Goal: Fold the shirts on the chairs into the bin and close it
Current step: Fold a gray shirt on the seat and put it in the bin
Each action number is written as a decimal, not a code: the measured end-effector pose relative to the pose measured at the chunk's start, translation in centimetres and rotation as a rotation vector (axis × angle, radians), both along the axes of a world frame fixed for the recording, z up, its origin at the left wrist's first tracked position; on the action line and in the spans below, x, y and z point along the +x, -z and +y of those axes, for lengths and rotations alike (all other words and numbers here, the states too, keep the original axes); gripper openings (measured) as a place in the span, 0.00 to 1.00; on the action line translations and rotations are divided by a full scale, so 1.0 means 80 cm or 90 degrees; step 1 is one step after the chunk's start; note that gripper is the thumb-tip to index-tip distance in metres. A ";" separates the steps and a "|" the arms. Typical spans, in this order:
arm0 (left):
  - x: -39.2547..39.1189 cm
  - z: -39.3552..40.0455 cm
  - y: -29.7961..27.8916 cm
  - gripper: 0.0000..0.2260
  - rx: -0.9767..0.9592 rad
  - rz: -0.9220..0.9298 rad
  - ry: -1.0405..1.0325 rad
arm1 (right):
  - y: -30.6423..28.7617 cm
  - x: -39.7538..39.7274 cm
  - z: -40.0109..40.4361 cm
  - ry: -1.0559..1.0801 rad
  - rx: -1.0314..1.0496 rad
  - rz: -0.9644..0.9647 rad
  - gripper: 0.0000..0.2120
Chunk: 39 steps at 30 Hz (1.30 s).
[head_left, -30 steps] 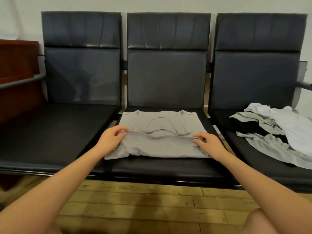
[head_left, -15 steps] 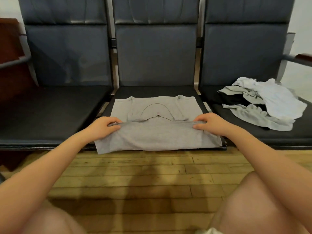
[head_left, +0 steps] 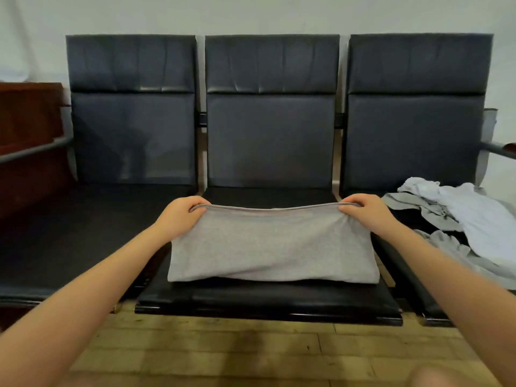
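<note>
I see the left hand [head_left: 180, 216] and right hand [head_left: 363, 212], each grip pinching the grey shirt [head_left: 272, 247] hem, keeping the fold square over the middle seat [head_left: 268, 301].

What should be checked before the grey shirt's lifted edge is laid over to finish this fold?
1. Left hand grips the grey shirt at its left top corner: ok.
2. Right hand grips the right top corner: ok.
3. Lifted edge roughly level between the hands, slight sag: ok.
4. Lower part of the shirt rests on the middle seat: ok.
5. Unfolded shirts on the right seat lie apart from the fold: ok.
6. Bin within reach: cannot tell, not in view.
</note>
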<state>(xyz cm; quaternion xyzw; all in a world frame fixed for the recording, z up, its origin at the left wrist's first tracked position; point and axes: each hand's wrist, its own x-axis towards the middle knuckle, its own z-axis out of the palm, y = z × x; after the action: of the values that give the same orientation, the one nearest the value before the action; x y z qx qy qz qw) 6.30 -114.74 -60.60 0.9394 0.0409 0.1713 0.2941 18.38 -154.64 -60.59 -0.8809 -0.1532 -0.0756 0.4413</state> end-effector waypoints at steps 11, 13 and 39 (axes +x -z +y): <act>0.151 0.056 0.009 0.14 0.233 0.130 -0.080 | 0.025 0.156 0.046 0.108 -0.242 0.017 0.10; 0.160 0.057 0.030 0.19 0.324 0.189 -0.138 | 0.050 0.164 0.050 0.183 -0.321 -0.014 0.16; -0.009 -0.067 0.100 0.22 0.277 0.213 0.044 | 0.092 -0.040 0.031 0.208 -0.228 0.048 0.23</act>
<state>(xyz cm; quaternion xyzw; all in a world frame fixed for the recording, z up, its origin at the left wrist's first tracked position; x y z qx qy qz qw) 5.60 -120.11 -68.64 0.9966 0.0190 0.0080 0.0798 15.20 -152.15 -67.94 -0.9603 -0.0034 -0.0847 0.2656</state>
